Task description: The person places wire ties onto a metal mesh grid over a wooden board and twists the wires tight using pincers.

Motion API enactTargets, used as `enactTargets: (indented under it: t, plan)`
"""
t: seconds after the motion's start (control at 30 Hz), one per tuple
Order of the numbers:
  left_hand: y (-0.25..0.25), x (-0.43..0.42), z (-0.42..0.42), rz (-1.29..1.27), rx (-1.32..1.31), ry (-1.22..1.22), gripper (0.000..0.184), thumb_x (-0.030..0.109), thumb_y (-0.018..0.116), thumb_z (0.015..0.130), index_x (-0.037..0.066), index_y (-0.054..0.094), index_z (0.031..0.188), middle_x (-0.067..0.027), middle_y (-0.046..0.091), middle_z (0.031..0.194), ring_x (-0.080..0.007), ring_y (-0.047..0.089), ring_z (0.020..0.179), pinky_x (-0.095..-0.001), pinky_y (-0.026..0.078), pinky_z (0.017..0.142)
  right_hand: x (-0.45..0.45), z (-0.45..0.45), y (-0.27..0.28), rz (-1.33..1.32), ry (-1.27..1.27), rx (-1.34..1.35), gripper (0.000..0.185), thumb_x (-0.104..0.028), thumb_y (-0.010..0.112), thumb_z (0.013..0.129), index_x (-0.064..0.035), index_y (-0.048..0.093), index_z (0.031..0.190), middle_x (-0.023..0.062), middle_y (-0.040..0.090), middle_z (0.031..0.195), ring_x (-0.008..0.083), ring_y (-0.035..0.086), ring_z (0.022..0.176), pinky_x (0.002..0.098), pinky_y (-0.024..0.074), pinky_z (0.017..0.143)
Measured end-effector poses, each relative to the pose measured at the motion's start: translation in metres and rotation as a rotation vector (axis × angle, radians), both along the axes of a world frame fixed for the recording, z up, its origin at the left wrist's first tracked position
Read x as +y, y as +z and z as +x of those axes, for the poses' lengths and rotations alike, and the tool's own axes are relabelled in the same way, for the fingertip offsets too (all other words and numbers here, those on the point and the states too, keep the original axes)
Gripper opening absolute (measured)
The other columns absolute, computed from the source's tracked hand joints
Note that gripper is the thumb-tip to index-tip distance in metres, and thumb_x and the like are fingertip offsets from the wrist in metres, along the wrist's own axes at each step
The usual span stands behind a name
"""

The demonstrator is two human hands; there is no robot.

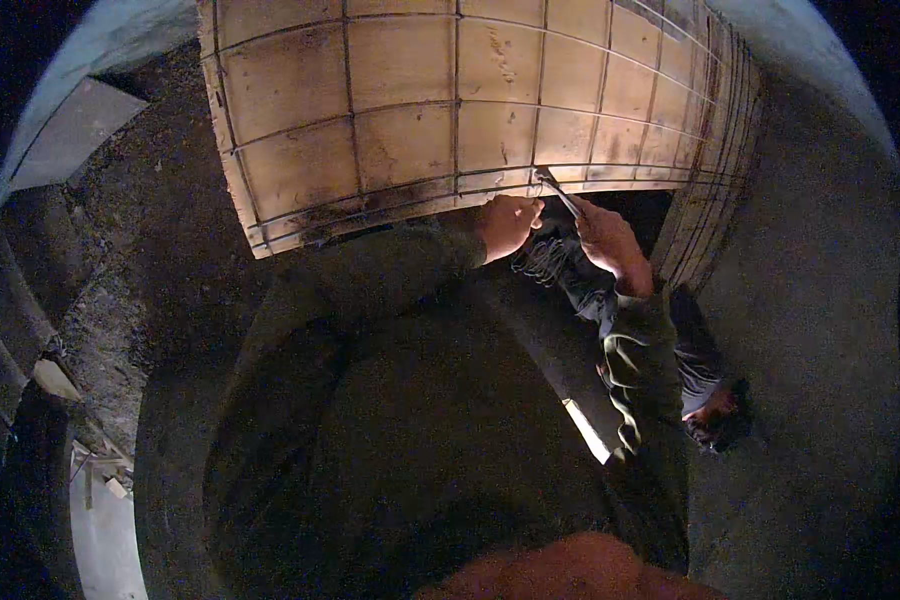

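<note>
A grid of steel reinforcing bars (457, 104) lies over a light wooden panel (402, 62). Close to the panel's lower edge, my left hand (510, 226) is closed, with thin tie wire (539, 186) at its fingertips by the bars. My right hand (610, 240) grips metal pincers (561, 193), their head touching or nearly touching the bar crossing beside that wire. A bundle of loose wire (541, 262) hangs below, between my two hands. The inside of my left fingers is hidden.
Another person (715, 410) is low down to the right, beyond my right arm. More bars run along the curved right side (710, 190). A grey board (82, 130) lies at upper left; rough dark ground (105, 320) and wood scraps (56, 379) are on the left.
</note>
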State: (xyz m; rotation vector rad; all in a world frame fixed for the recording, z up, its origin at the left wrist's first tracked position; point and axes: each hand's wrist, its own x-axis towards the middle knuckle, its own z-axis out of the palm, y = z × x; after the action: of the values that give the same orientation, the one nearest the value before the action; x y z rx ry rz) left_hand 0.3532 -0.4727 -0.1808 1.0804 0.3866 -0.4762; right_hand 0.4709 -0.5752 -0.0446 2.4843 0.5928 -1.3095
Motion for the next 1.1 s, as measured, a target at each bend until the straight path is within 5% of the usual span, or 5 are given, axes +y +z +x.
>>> enactTargets:
  t: [0.83, 0.9, 0.97, 1.03, 1.1]
  plan:
    - [-0.013, 0.028, -0.001, -0.373, 0.039, -0.062, 0.034, 0.022, 0.050, 0.092, 0.001, 0.056, 0.118, -0.0151, 0.068, 0.094, -0.0195, 0.064, 0.078, -0.0347, 0.052, 0.071, 0.022, 0.018, -0.001, -0.115, -0.038, 0.149, 0.032, -0.025, 0.066, 0.077, 0.0055, 0.057, 0.085, 0.0271, 0.062, 0.084, 0.0429, 0.062, 0.084, 0.0459, 0.0491, 0.071]
    - [0.000, 0.045, -0.005, 0.218, -0.244, -0.114, 0.030, 0.009, 0.053, 0.084, -0.003, 0.059, 0.111, -0.0183, 0.065, 0.088, -0.0280, 0.064, 0.077, -0.0403, 0.053, 0.073, 0.029, 0.023, 0.001, -0.125, 0.003, 0.170, 0.031, -0.023, 0.065, 0.076, 0.0061, 0.058, 0.083, 0.0262, 0.062, 0.080, 0.0404, 0.063, 0.079, 0.0447, 0.0500, 0.068]
    - [0.019, 0.055, -0.003, 0.370, -0.255, -0.102, 0.045, 0.000, 0.053, 0.080, 0.002, 0.047, 0.124, -0.0152, 0.063, 0.098, -0.0321, 0.062, 0.091, -0.0404, 0.047, 0.089, 0.035, 0.029, 0.002, -0.134, 0.046, 0.197, 0.030, -0.022, 0.065, 0.075, 0.0066, 0.058, 0.080, 0.0254, 0.062, 0.075, 0.0380, 0.065, 0.073, 0.0436, 0.0508, 0.064]
    - [0.015, 0.043, 0.012, 0.880, -0.751, 0.098, 0.048, -0.002, 0.055, 0.077, 0.002, 0.046, 0.124, -0.0169, 0.057, 0.112, -0.0347, 0.055, 0.104, -0.0428, 0.043, 0.094, 0.036, 0.038, 0.002, -0.206, -0.102, 0.324, 0.028, -0.023, 0.063, 0.074, 0.0056, 0.060, 0.073, 0.0224, 0.062, 0.066, 0.0369, 0.064, 0.064, 0.0453, 0.0504, 0.060]
    - [0.013, 0.028, 0.030, 0.880, -0.820, 0.075, 0.045, 0.002, 0.055, 0.079, 0.002, 0.046, 0.123, -0.0179, 0.051, 0.122, -0.0322, 0.049, 0.113, -0.0436, 0.042, 0.093, 0.018, 0.039, -0.007, -0.161, -0.118, 0.234, 0.023, -0.018, 0.062, 0.074, 0.0040, 0.059, 0.070, 0.0178, 0.060, 0.059, 0.0302, 0.061, 0.052, 0.0417, 0.0488, 0.051]
